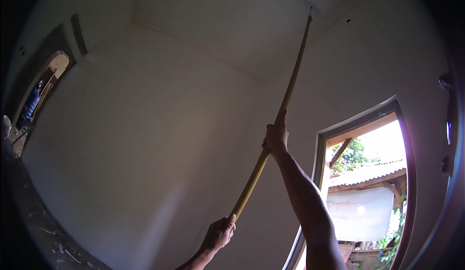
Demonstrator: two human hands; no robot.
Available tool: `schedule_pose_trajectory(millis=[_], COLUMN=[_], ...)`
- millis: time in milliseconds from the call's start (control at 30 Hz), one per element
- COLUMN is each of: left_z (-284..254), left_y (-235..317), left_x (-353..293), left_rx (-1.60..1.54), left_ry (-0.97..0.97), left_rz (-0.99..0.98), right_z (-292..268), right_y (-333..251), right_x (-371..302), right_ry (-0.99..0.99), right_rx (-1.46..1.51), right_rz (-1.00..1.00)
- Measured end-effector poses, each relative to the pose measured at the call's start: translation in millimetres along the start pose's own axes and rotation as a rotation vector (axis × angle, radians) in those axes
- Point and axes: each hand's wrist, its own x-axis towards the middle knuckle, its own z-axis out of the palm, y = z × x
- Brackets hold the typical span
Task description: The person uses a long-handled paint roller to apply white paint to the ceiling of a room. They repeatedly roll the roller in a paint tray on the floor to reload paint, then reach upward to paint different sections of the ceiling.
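A long yellow pole (253,182) slants up and away from me toward the ceiling (208,13). My left hand (219,234) is wrapped round its lower part, with the thumb lying along the pole. Higher up, my right hand (277,137) grips the same pole with the arm stretched out. At the far end a small, dim head (310,11) appears to meet the ceiling near a darker smudge; its kind is too small to make out.
Pale walls (121,105) meet in a corner ahead. To the right a framed window opening (317,158) shows a corrugated roof (368,173), a white sheet (358,214) and greenery. A doorway (60,59) stands far left, above a dark, spotted floor (53,238).
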Motion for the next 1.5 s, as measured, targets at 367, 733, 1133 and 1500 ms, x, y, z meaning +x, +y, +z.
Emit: schedule_pose_trajectory(millis=[367,733,1133,1500], left_z=[59,127,210,8], left_y=[73,133,198,23], left_x=[-33,-70,-152,-447], left_rx=[0.01,0.046,-0.111,0.514], left_ry=[-0.08,-0.168,-0.206,0.213], left_rz=[0.23,0.542,0.346,-0.001], right_z=[-99,-202,-317,-231], right_y=[-92,-191,-292,-311], right_x=[23,32,-2,-193], right_ry=[0.038,0.083,0.116,-0.152], right_rx=[0.072,0.037,-0.035,0.215], right_rz=[-0.066,-0.124,-0.272,-0.349])
